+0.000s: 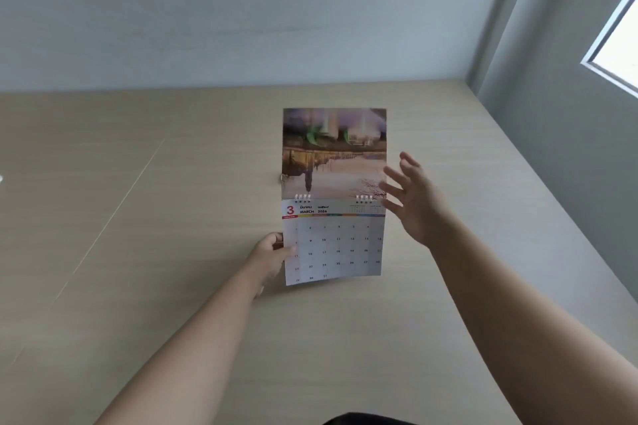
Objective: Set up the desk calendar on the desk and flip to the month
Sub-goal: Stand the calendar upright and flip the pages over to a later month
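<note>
Dark patch of clothing [366, 419] at bottom edge, nearest the camera. Two bare forearms reach forward from it over the light wood counter [172, 217].

Left hand [272, 254] closed on the lower left edge of the desk calendar [333, 238], thumb on the front of the page, other fingers hidden behind it. Calendar is held up in front of the left hand; whether its bottom edge touches the counter cannot be told.

Page facing the camera shows a red 3, "MARCH 2026" and a date grid. Two sets of wire rings [302, 197] run along the top of that page. Above the rings a flipped photo page [334, 152] stands up, picture upside down, top part blurred.

Right hand [412, 198] spread wide, fingers fanned, holding nothing. It sits just right of the rings, fingertips at or just beside the right edge of the photo page; contact cannot be told.

Beyond both hands, pale wall [241, 10]. Far right of the right hand, a window [618, 45], bright. Thin seam lines on the counter left of the left hand.
</note>
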`<state>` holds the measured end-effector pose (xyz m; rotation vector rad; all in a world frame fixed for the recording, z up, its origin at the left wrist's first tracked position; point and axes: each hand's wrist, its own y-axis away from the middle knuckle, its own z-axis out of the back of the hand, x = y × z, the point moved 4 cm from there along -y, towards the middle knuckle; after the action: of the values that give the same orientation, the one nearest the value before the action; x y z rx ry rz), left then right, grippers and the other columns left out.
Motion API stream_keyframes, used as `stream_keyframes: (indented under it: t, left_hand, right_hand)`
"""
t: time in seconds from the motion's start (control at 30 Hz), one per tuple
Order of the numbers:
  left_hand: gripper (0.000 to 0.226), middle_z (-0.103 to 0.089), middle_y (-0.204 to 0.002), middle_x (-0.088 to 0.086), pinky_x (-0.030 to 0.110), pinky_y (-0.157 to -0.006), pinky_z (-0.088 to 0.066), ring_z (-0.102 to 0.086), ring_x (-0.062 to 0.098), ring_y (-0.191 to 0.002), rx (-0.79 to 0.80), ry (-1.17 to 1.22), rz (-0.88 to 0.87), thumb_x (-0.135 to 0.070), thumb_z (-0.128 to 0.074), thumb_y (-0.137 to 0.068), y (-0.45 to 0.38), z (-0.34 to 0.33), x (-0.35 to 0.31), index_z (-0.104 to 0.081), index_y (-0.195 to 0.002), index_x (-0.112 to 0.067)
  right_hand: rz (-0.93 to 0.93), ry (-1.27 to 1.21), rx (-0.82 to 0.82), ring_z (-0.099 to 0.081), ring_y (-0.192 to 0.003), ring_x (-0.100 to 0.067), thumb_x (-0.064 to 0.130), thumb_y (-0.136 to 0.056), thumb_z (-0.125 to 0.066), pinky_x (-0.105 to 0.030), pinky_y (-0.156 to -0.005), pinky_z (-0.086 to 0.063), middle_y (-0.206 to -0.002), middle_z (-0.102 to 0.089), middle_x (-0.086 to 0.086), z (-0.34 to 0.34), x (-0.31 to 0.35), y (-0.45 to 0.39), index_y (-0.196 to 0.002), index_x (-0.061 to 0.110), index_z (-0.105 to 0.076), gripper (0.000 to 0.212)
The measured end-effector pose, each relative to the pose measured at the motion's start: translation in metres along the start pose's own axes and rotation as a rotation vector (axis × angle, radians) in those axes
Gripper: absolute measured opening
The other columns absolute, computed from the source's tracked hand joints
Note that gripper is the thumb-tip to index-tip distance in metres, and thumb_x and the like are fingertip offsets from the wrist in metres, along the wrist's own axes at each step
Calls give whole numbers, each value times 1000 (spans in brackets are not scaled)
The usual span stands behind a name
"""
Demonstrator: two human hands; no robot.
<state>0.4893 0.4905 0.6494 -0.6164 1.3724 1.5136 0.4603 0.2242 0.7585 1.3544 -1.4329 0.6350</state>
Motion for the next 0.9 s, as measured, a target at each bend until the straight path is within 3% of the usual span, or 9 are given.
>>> stream_keyframes:
  t: [0.1,0.2,0.3,0.37,0.5,0.57,0.63,0.77,0.9]
  left_hand:
    - [14,-66,-102,5,28,-65,-47,-63,19,-84,27,-54,-30,-5,-59,-90,-2,-2,3,-56,-96,-18]
    - [16,-68,-91,6,39,-78,-54,-67,24,-83,51,-90,-53,-2,-59,-90,-1,-1,8,-59,-99,-15]
    - [20,-73,-87,10,46,-86,-55,-69,28,-84,72,-92,-95,-1,-65,-86,2,6,9,-63,-98,-17]
    - [23,-75,-86,11,47,-89,-54,-70,27,-83,76,-95,-119,-1,-70,-83,4,10,9,-65,-93,-22]
    - [24,-74,-82,11,46,-86,-56,-69,27,-80,47,-46,-144,1,-74,-78,9,11,5,-68,-87,-20]
    - [25,-73,-80,9,44,-85,-56,-69,26,-78,36,-32,-151,2,-75,-77,11,9,4,-68,-86,-20]
    - [25,-72,-79,8,42,-84,-56,-68,26,-76,32,-20,-150,2,-76,-77,12,8,4,-67,-85,-21]
    - [9,-72,-84,8,40,-82,-55,-68,26,-81,4,79,-125,-13,-73,-83,12,11,6,-68,-89,-20]
    - [26,-74,-97,2,36,-80,-54,-69,20,-88,-36,242,-39,-37,-51,-97,16,13,10,-69,-102,-20]
  right_hand:
    - [-68,347,-124,-43,-130,-27,26,-96,-47,-42,-105,-34,-144,-47,-9,12,-27,-1,-150,22,-28,58]
    - [-240,503,-88,-33,-141,-29,28,-96,-48,-45,-112,-28,-156,-34,-9,25,-66,6,-153,21,-21,64]
    - [-278,483,-12,-54,-117,-22,20,-98,-45,-30,-88,-46,-145,-47,-2,25,-87,22,-144,22,-36,47]
    - [-240,490,40,-60,-103,-16,15,-96,-46,-25,-76,-46,-138,-57,-4,21,-93,29,-136,25,-44,41]
    - [-233,558,11,-56,-112,-20,18,-91,-55,-32,-85,-48,-132,-53,5,14,-96,38,-153,24,-16,74]
    - [-215,650,-29,-54,-120,-23,33,-75,-63,-44,-98,-49,-138,-52,4,13,-99,40,-150,31,-21,86]
    - [-141,775,-69,-57,-113,-24,39,-62,-63,-48,-95,-51,-127,-56,-1,17,-103,36,-130,34,-45,71]
    - [-71,782,-214,-65,-95,-25,15,-75,-65,-43,-83,-56,-106,-64,-4,14,-77,47,-98,21,-61,24]
    - [-40,780,-191,-64,-83,-16,14,-79,-66,-27,-65,-49,-99,-66,3,11,-63,49,-96,16,-67,17]
